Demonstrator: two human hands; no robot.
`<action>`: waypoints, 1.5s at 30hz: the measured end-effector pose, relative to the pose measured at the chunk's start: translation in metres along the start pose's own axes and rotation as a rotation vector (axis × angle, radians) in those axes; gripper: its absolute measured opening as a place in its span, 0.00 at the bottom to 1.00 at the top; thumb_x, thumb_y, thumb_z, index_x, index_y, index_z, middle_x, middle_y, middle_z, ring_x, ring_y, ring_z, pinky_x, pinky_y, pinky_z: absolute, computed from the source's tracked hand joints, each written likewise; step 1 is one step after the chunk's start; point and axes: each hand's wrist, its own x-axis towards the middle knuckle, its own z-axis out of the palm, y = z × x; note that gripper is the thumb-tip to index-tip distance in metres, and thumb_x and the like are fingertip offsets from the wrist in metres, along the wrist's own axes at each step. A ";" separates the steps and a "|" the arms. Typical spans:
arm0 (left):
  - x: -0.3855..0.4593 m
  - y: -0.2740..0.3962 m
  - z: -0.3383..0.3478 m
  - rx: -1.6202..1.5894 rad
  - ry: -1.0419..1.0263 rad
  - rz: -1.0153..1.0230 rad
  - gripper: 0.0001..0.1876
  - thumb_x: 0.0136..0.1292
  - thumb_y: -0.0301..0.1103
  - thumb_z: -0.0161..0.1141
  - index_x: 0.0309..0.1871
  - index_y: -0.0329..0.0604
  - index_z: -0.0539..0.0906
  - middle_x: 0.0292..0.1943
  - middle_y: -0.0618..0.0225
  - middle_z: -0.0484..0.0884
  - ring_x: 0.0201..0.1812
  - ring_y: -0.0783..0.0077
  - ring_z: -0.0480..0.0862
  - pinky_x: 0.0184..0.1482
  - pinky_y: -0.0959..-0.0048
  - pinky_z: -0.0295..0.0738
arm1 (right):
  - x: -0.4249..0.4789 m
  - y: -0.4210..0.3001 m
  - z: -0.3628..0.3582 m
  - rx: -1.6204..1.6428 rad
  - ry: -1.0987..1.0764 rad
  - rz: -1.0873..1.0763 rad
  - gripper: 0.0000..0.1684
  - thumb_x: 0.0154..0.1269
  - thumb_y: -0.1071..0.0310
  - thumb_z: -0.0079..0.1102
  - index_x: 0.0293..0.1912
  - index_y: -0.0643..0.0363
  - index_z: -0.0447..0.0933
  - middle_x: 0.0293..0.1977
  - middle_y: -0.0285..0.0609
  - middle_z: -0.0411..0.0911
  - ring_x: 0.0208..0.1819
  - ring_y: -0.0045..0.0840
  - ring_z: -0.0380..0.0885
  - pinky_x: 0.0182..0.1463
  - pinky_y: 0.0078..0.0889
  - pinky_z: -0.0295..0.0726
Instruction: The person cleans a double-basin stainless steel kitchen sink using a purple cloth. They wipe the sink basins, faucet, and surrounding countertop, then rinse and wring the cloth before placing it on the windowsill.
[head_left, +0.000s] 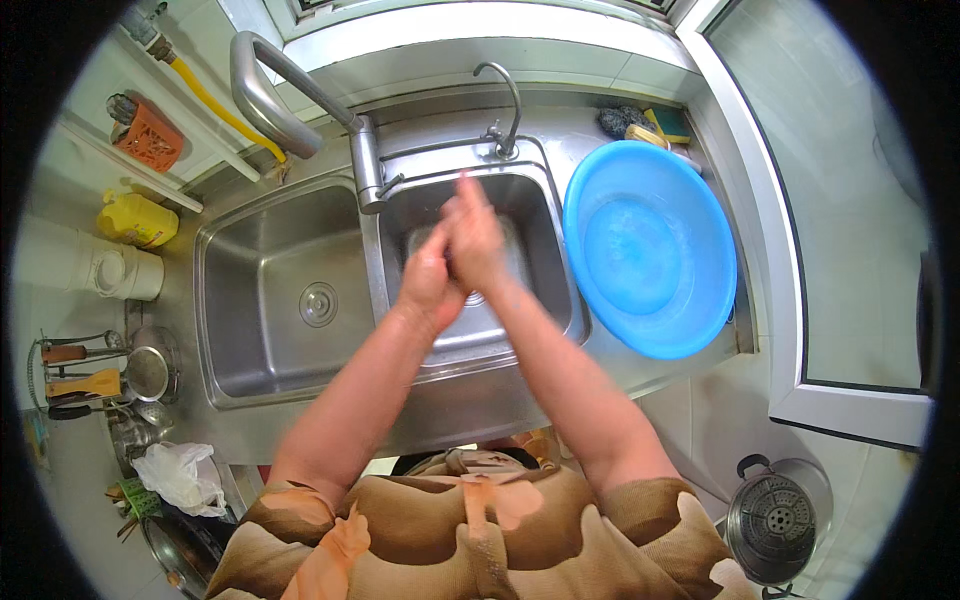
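Note:
Over the right basin of a stainless steel double sink (553, 247), my left hand (431, 281) and my right hand (478, 244) are pressed palm to palm, blurred by motion. Which fingers overlap is hard to tell, and no object shows between them. Just left of my hands stands a large swivel faucet (367, 165). Behind them rises a thin curved tap (516, 105). A blue plastic basin (649, 341) rests on the steel counter to the right, with what looks like a little water in it.
Beside the left sink bowl (319, 352) stand a yellow jug (139, 219) and a white tub (131, 274). Utensils (86, 382) hang at left above a white plastic bag (180, 476). Scrubbers (622, 120) and a sponge (669, 125) lie behind the basin. An open window frame (784, 300) juts in at right, above a steamer pot (776, 517).

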 end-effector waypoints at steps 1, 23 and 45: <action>-0.009 -0.004 0.009 -0.165 0.005 -0.023 0.21 0.72 0.47 0.42 0.62 0.49 0.71 0.58 0.63 0.75 0.62 0.65 0.71 0.65 0.60 0.66 | 0.013 0.000 -0.008 0.034 0.137 0.082 0.31 0.70 0.58 0.43 0.66 0.66 0.59 0.62 0.55 0.65 0.64 0.41 0.64 0.66 0.34 0.61; -0.004 -0.006 -0.021 0.144 0.472 0.306 0.14 0.71 0.45 0.49 0.46 0.45 0.75 0.42 0.71 0.78 0.40 0.76 0.77 0.45 0.74 0.75 | 0.002 0.028 0.053 0.567 0.077 0.405 0.31 0.73 0.49 0.39 0.64 0.60 0.62 0.59 0.48 0.70 0.58 0.35 0.70 0.60 0.43 0.67; 0.103 0.048 -0.042 0.758 0.272 0.196 0.18 0.62 0.48 0.63 0.25 0.49 0.71 0.17 0.77 0.67 0.15 0.85 0.65 0.14 0.83 0.51 | -0.034 0.152 0.024 -0.725 -0.672 0.448 0.14 0.59 0.61 0.50 0.42 0.55 0.78 0.38 0.50 0.81 0.44 0.43 0.79 0.47 0.44 0.76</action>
